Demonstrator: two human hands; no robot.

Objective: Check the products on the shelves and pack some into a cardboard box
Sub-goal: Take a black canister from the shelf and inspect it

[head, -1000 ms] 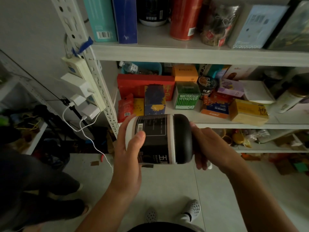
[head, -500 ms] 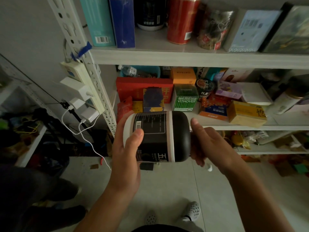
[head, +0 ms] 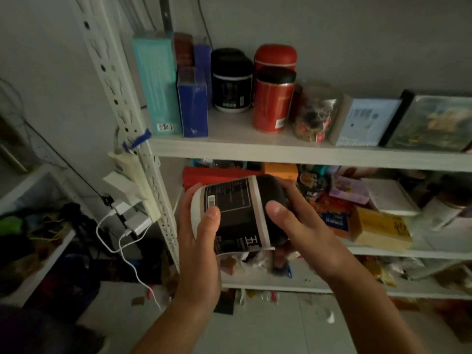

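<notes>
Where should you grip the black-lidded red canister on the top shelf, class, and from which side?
Probably round its straight middle wall, from the front. The red canister stands upright near the shelf edge, a black jar close on its left and a clear packet on its right, so the front is freest.

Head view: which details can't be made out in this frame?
Jar: label print too small and dim; partly covered by the left hand and right hand.
Middle shelf: goods behind the jar hidden.
Bottom shelf: contents blurred.
Cardboard box: out of frame.
Green-pictured box: cut by right edge.
</notes>
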